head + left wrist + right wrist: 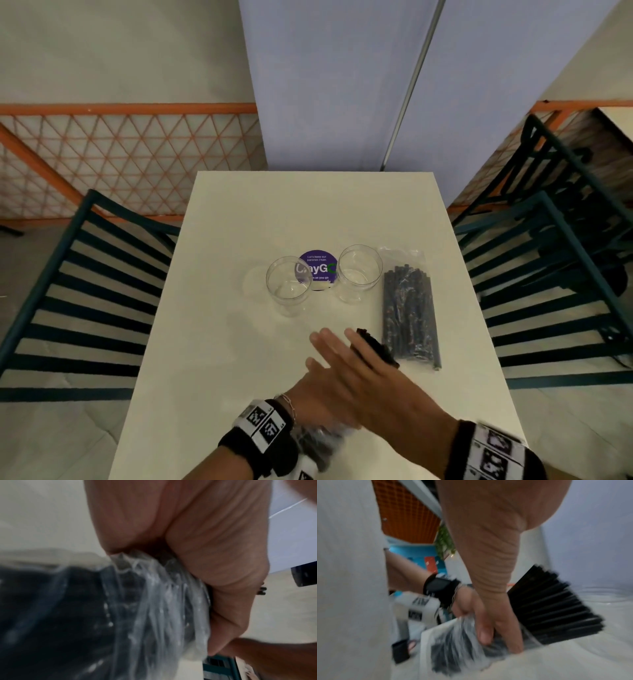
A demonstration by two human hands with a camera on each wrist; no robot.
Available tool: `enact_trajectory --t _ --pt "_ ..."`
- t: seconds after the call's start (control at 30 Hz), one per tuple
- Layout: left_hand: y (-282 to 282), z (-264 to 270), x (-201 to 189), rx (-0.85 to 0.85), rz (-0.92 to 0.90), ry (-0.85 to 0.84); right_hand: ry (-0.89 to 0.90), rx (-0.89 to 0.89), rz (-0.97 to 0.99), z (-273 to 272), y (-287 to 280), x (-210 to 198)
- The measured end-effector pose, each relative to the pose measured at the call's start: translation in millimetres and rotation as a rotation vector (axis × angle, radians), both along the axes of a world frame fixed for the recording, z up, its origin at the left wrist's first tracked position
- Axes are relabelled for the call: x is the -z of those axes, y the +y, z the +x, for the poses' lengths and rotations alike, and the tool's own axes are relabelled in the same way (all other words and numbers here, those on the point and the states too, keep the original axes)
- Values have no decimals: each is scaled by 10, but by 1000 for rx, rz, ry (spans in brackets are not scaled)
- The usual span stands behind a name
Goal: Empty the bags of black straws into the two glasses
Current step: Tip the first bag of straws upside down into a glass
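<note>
Two empty clear glasses, the left glass [289, 284] and the right glass [359, 272], stand mid-table. A full clear bag of black straws [409, 308] lies to their right. Near the front edge my hands cross. My left hand [308, 407] [205, 547] grips a second clear bag [318, 442] [154, 601] [453, 642] with straws inside. Above it, my right hand [359, 370] [488, 547] holds a fanned bundle of black straws [376, 346] [556, 608], whose ends stick out toward the lying bag. The wrist views are blurred.
A purple round sticker [317, 267] sits on the white table [274, 212] between the glasses. Dark slatted chairs stand at the left [85, 308] and the right [548, 291]. A blue partition [342, 85] rises behind the table's far edge.
</note>
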State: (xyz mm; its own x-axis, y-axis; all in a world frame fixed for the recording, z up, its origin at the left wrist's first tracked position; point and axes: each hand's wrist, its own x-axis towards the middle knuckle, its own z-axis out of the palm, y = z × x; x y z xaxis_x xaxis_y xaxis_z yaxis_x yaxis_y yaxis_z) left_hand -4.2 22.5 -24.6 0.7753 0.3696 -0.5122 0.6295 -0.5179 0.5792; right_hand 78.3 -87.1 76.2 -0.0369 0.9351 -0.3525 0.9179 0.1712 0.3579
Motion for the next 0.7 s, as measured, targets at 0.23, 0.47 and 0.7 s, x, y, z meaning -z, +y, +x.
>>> enact_trajectory --t 0.23,0.47,0.7 --pt "277 -328 -303 -30 -616 118 148 -21 -67 183 30 412" --pt "497 -476 -582 -51 -782 -33 452 3 69 392 231 357" --pt "1281 -856 -752 -243 -1272 -424 829 404 286 637 599 -6"
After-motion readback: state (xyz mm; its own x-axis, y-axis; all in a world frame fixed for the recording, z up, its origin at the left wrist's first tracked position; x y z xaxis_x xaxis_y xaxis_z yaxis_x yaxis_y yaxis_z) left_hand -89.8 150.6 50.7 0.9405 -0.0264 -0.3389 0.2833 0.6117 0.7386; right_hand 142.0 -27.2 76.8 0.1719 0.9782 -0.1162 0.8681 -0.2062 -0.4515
